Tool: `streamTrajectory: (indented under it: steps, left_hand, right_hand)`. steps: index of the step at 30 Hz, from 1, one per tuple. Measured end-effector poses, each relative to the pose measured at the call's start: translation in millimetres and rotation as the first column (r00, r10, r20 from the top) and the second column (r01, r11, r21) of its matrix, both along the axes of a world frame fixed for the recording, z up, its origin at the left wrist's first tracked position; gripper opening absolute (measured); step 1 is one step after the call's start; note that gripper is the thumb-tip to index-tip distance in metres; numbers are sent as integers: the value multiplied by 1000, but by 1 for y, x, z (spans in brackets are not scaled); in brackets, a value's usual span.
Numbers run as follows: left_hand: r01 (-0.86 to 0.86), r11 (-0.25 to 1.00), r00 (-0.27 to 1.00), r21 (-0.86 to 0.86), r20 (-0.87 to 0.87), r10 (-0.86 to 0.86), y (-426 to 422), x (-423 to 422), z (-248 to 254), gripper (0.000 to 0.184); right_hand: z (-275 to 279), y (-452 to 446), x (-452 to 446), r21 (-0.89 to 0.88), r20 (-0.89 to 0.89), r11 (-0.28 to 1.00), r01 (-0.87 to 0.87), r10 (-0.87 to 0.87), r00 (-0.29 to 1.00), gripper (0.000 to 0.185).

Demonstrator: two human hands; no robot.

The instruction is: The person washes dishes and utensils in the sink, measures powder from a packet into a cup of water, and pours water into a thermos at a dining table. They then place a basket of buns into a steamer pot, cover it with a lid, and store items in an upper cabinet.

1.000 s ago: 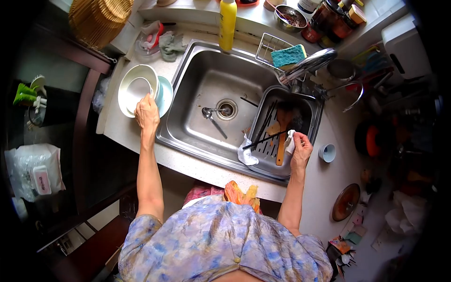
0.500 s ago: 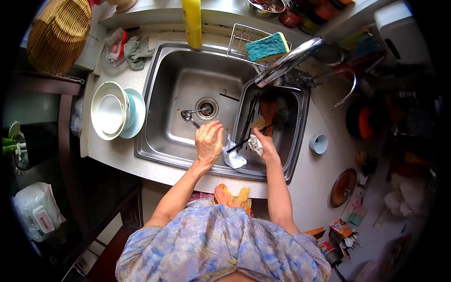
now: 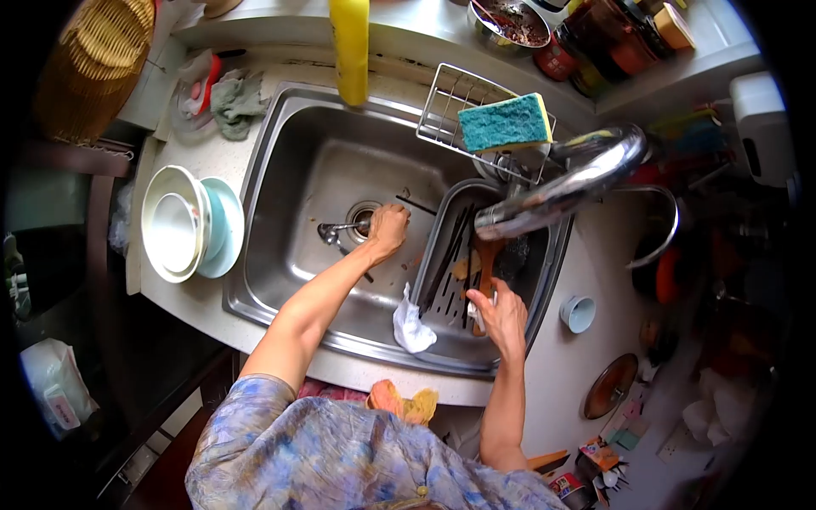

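My left hand (image 3: 389, 231) is low in the steel sink (image 3: 319, 289), fingers curled together beside a dark chopstick (image 3: 416, 205). Its fingertips are partly hidden, so I cannot make out anything in them. Over the drain sits a metal ladle-like utensil (image 3: 331, 232). My right hand (image 3: 505, 316) is closed on a crumpled white cloth (image 3: 477, 318) above the grey basin (image 3: 444, 316). A dark stick runs by its thumb; whether it is held I cannot tell. Several dark chopsticks (image 3: 448, 253) and a wooden spatula (image 3: 487, 265) lie in the basin. Another white cloth (image 3: 413, 325) hangs over its left rim.
The chrome faucet (image 3: 565, 191) arches over the basin. A green sponge (image 3: 505, 124) rests on a wire rack (image 3: 438, 110). Stacked bowls (image 3: 174, 234) stand at left, a small cup (image 3: 578, 314) at right. A yellow bottle (image 3: 349, 51) is at the back.
My left hand has lowered into the sink toward the loose chopstick, its fingers now curled. My right hand has moved slightly down with the cloth. The camera view has shifted and tilted.
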State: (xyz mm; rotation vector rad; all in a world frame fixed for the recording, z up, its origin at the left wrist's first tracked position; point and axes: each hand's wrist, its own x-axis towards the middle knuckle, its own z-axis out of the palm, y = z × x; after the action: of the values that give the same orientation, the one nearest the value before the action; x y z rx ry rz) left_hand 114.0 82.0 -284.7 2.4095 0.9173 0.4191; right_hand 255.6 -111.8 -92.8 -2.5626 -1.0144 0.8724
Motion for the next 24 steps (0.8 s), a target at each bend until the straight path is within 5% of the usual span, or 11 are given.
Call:
streamTrajectory:
  steps: [5, 12, 14, 17, 24]
  left_hand:
    - [144, 988, 976, 53, -171, -133, 14, 41, -37, 35]
    - [274, 961, 864, 41, -449, -227, 16, 28, -61, 28]
    - [214, 944, 927, 252, -357, -115, 15, 1, -62, 19]
    - [184, 973, 892, 140, -439, -106, 24, -42, -22, 16]
    - [141, 871, 920, 471, -387, 60, 50, -156, 94, 13]
  right_hand:
    - [-13, -20, -3, -2, -112, 984, 181, -180, 977, 54]
    - [-26, -39, -7, 67, -174, 957, 284, -269, 947, 42]
    - [-24, -35, -6, 105, -185, 961, 256, -234, 954, 41]
    - [-14, -21, -6, 160, -213, 960, 230, -193, 958, 40]
    - [18, 8, -30, 294, -181, 955, 40, 15, 983, 40]
